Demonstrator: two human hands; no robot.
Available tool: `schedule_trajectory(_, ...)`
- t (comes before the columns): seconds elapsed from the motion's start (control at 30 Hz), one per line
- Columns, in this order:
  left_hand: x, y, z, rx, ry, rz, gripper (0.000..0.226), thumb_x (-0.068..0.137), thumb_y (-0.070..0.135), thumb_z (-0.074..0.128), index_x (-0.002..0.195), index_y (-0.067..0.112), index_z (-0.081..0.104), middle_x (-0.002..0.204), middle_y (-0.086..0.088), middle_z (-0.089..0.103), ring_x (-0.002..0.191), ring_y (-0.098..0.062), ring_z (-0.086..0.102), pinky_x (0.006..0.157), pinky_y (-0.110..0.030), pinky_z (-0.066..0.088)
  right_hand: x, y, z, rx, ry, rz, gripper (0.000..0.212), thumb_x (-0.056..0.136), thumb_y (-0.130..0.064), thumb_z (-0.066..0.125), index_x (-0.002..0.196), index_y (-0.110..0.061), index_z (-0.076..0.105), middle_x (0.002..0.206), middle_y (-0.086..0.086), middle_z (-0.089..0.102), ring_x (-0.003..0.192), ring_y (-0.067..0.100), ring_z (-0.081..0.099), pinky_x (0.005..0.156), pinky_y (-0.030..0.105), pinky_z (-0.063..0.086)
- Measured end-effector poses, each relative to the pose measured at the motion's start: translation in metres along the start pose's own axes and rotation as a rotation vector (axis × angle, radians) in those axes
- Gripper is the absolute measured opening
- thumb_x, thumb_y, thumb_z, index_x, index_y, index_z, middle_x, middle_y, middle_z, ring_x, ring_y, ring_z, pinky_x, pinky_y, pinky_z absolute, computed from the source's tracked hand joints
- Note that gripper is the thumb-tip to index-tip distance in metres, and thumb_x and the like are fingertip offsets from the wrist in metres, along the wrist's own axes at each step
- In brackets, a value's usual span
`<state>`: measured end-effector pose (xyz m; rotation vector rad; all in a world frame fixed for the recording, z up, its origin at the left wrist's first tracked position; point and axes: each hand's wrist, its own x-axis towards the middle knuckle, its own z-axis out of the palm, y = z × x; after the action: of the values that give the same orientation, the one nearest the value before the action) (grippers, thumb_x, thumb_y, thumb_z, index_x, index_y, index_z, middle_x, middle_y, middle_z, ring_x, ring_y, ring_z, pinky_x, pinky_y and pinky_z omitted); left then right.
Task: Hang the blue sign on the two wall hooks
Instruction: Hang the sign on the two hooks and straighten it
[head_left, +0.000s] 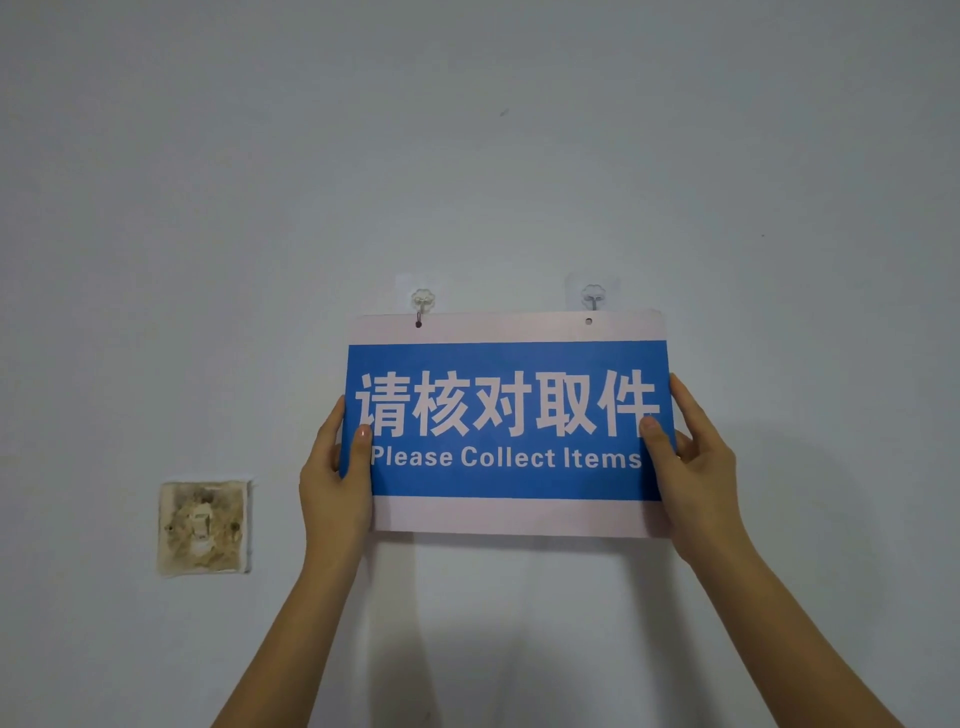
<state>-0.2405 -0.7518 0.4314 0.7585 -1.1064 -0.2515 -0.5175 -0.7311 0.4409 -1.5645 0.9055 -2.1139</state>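
Observation:
The blue sign with white borders reads "Please Collect Items" and lies flat against the wall. My left hand grips its left edge, thumb on the front. My right hand grips its right edge the same way. Two clear adhesive hooks sit just above the sign's top edge. The left hook reaches down into the sign's left hole. The right hook stands above the right hole, which shows open and light, with the hook's tip apart from it.
A stained, worn wall switch plate sits to the lower left of the sign. The pale wall spreads bare on all sides, with a small dark mark higher up.

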Motion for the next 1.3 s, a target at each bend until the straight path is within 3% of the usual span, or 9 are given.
schedule_trajectory(0.13, -0.002, -0.004, 0.002, 0.041, 0.005, 0.025, 0.045, 0.095, 0.036, 0.044, 0.14, 0.033, 0.04, 0.127, 0.002, 0.059, 0.109, -0.015, 0.059, 0.086, -0.035, 0.052, 0.0, 0.0, -0.001, 0.003, 0.001, 0.003, 0.051, 0.094, -0.02, 0.052, 0.141, -0.035, 0.037, 0.109, 0.01, 0.069, 0.07, -0.007, 0.069, 0.054, 0.012, 0.056)
schedule_trajectory(0.3, -0.003, -0.007, 0.005, 0.082, 0.018, 0.038, 0.045, 0.094, 0.041, 0.043, 0.139, 0.036, 0.039, 0.127, 0.002, 0.06, 0.108, -0.018, 0.061, 0.086, -0.039, 0.053, 0.002, -0.003, -0.002, 0.003, 0.005, 0.003, 0.05, 0.094, -0.019, 0.052, 0.139, -0.036, 0.038, 0.099, 0.002, 0.07, 0.067, -0.007, 0.069, 0.052, 0.012, 0.055)
schedule_trajectory(0.4, -0.006, -0.007, 0.006, 0.105, 0.026, 0.054, 0.047, 0.094, 0.042, 0.041, 0.141, 0.035, 0.037, 0.127, 0.005, 0.058, 0.107, -0.016, 0.059, 0.086, -0.037, 0.051, 0.002, -0.005, -0.002, 0.008, 0.012, 0.004, 0.049, 0.094, -0.019, 0.052, 0.139, -0.036, 0.039, 0.091, -0.007, 0.069, 0.065, -0.008, 0.068, 0.049, 0.011, 0.054)
schedule_trajectory(0.53, -0.008, -0.005, 0.007, 0.123, 0.025, 0.068, 0.048, 0.095, 0.04, 0.039, 0.143, 0.032, 0.035, 0.121, 0.01, 0.054, 0.102, -0.013, 0.056, 0.081, -0.032, 0.048, 0.003, -0.009, -0.003, 0.005, 0.014, 0.009, 0.049, 0.094, -0.019, 0.052, 0.139, -0.035, 0.04, 0.094, -0.001, 0.069, 0.064, -0.009, 0.068, 0.048, 0.011, 0.053)
schedule_trajectory(0.67, -0.012, -0.003, 0.011, 0.112, 0.023, 0.064, 0.048, 0.096, 0.039, 0.04, 0.143, 0.031, 0.035, 0.123, 0.01, 0.055, 0.103, -0.014, 0.057, 0.082, -0.032, 0.05, 0.008, -0.013, -0.008, -0.022, 0.019, -0.019, 0.048, 0.094, -0.019, 0.053, 0.138, -0.035, 0.041, 0.087, -0.009, 0.069, 0.065, -0.009, 0.068, 0.05, 0.01, 0.053)
schedule_trajectory(0.83, -0.014, -0.002, 0.016, 0.082, 0.029, 0.035, 0.049, 0.094, 0.043, 0.042, 0.141, 0.034, 0.036, 0.129, 0.003, 0.058, 0.106, -0.016, 0.06, 0.086, -0.041, 0.053, 0.012, -0.014, -0.013, -0.018, 0.013, -0.017, 0.047, 0.094, -0.02, 0.053, 0.137, -0.036, 0.042, 0.086, -0.006, 0.07, 0.064, -0.008, 0.068, 0.048, 0.009, 0.051)
schedule_trajectory(1.03, -0.013, 0.002, 0.014, 0.098, 0.028, 0.042, 0.047, 0.095, 0.041, 0.043, 0.141, 0.034, 0.037, 0.127, 0.006, 0.057, 0.105, -0.015, 0.059, 0.086, -0.036, 0.051, 0.009, -0.009, -0.011, 0.017, 0.004, 0.028, 0.048, 0.094, -0.021, 0.053, 0.138, -0.037, 0.041, 0.101, 0.006, 0.071, 0.067, -0.007, 0.069, 0.05, 0.011, 0.053)
schedule_trajectory(1.3, -0.009, 0.002, 0.01, 0.114, 0.016, 0.035, 0.048, 0.094, 0.041, 0.044, 0.141, 0.034, 0.037, 0.131, 0.003, 0.057, 0.109, -0.017, 0.059, 0.088, -0.039, 0.052, 0.005, -0.002, -0.009, 0.047, 0.012, 0.021, 0.049, 0.094, -0.019, 0.053, 0.138, -0.037, 0.04, 0.093, -0.011, 0.068, 0.069, -0.007, 0.069, 0.054, 0.013, 0.056)
